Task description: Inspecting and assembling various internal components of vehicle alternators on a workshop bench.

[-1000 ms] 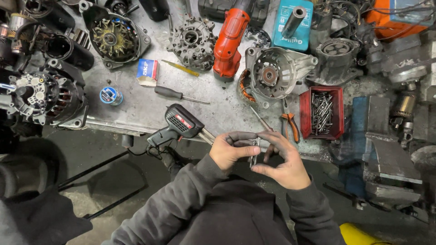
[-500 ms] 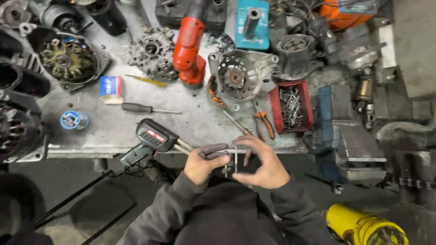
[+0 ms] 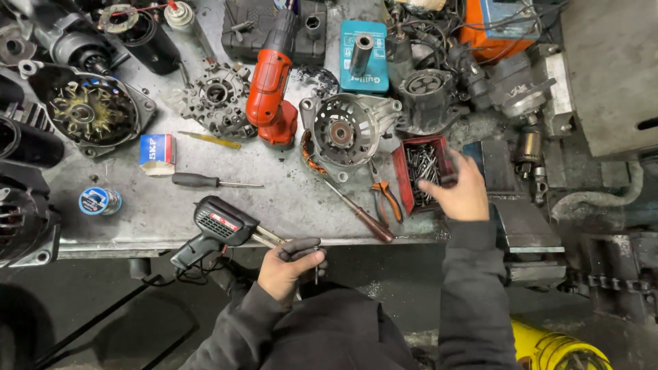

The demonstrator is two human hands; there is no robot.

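My left hand (image 3: 284, 270) is below the bench's front edge, closed around a small dark part (image 3: 301, 248) with a thin metal pin hanging from it. My right hand (image 3: 460, 192) reaches over the near right corner of a red tray (image 3: 401, 171) filled with screws and bolts. Its fingers are spread and I see nothing in them. The two hands are well apart.
On the metal bench (image 3: 288, 199) lie a black soldering gun (image 3: 219, 225), two screwdrivers (image 3: 205, 181) (image 3: 360, 216), orange-handled pliers (image 3: 387, 200), an alternator housing (image 3: 346, 130), a red drill (image 3: 271, 92) and a solder spool (image 3: 99, 201). A vise (image 3: 521, 226) stands at the right.
My right hand has let go of the small part and moved up and right to the red tray. My left hand keeps the part. The view has shifted to the right.
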